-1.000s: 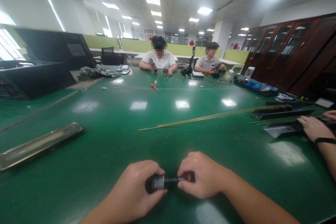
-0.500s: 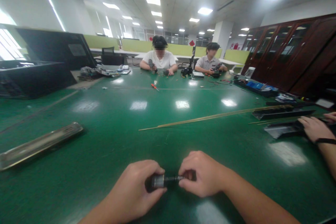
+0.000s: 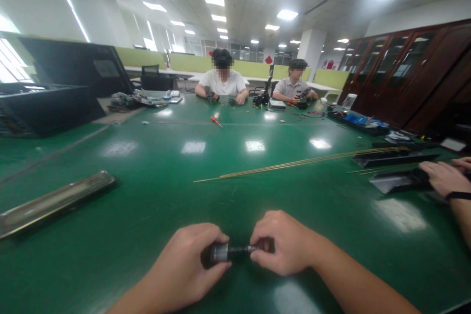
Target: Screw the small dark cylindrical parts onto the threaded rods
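Observation:
Low in the view, my left hand curls its thumb and fingers around a dark cylinder with a silver-grey band. A thin dark shaft runs from the cylinder's right end across the gap between my hands. The tip of that shaft is pinched by the thumb and fingers of my right hand. Both hands are closed on this one piece, which lies level, just over the green table. My fingers hide the cylinder's left end and the shaft's far tip.
Thin brass-coloured rods reach toward black channel pieces at right, near another person's hand. A long metal tray lies left. Farther back are an orange screwdriver, a black case and two seated people.
My left hand has shifted slightly left with the cylinder. The stretch between the cylinder and my right fingers looks thinner and a little longer. My right hand has hardly moved.

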`<state>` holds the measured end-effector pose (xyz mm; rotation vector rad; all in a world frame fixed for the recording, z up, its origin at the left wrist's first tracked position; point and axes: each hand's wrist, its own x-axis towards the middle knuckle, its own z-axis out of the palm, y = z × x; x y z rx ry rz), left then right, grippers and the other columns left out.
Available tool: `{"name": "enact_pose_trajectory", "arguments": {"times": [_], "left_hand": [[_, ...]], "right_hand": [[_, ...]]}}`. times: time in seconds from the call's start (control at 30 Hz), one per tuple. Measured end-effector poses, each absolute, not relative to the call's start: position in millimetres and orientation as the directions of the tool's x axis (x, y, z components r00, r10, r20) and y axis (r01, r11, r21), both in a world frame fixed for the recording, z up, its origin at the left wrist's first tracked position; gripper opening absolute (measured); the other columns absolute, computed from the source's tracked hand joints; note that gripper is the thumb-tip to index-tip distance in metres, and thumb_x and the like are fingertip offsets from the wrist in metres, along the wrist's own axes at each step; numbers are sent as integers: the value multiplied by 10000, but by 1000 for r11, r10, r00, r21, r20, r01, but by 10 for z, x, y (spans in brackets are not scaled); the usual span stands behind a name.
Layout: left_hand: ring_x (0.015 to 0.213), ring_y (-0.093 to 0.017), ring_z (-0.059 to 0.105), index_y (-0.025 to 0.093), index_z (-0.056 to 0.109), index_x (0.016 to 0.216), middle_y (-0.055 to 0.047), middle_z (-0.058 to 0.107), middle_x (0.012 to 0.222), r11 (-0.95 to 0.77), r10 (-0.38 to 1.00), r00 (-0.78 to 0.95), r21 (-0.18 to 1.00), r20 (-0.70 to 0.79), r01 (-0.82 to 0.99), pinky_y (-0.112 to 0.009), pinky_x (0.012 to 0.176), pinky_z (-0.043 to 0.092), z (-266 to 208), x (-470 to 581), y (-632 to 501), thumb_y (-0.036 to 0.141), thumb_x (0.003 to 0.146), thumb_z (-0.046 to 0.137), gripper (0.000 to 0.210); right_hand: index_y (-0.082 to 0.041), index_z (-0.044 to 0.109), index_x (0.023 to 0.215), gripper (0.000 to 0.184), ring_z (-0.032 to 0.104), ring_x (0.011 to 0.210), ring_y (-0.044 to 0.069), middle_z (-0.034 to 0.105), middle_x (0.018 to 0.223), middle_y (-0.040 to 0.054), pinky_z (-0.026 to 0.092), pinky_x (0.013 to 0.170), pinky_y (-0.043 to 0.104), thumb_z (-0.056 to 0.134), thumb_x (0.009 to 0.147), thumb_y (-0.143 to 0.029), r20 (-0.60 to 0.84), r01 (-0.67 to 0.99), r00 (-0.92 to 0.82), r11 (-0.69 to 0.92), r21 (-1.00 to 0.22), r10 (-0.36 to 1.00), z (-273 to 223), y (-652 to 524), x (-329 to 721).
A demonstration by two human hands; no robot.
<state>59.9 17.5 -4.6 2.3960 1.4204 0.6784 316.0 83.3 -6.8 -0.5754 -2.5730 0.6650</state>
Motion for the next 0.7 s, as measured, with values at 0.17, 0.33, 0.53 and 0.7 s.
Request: {"name": "enact_pose_trajectory", "arguments": {"times": [0.17, 0.33, 0.53, 0.7], "left_hand": [[781, -153, 639, 251, 646, 969, 16, 687, 862, -476, 879, 411, 456, 240, 752, -265, 721, 454, -51, 578, 189, 271, 824, 669, 149], [785, -151, 635, 250, 648, 974, 17, 685, 865, -469, 883, 412, 446, 225, 762, -269, 723, 451, -60, 568, 193, 280, 831, 666, 148], [794, -146, 639, 264, 653, 976, 31, 688, 873, -451, 893, 385, 462, 234, 764, -263, 729, 454, -73, 549, 196, 285, 832, 676, 148], [782, -143, 637, 261, 652, 972, 30, 686, 869, -465, 885, 395, 459, 245, 757, -260, 719, 453, -67, 535, 204, 300, 839, 674, 140]], "right_hand": [[-180, 713, 810, 117, 624, 611, 126, 688, 671, -14, 460, 696, 260, 674, 819, -290, 288, 291, -825, 803, -520, 486, -62, 836, 3159], [-181, 712, 812, 107, 627, 614, 125, 689, 670, -16, 456, 694, 258, 674, 815, -282, 293, 294, -823, 805, -515, 488, -71, 858, 3159], [-185, 714, 798, 105, 623, 609, 123, 690, 667, -21, 445, 676, 251, 685, 802, -287, 281, 316, -816, 796, -516, 506, -69, 878, 3172], [-181, 719, 794, 111, 611, 592, 121, 682, 653, -18, 446, 661, 244, 684, 798, -286, 275, 317, -815, 788, -527, 511, -74, 881, 3186]]}}
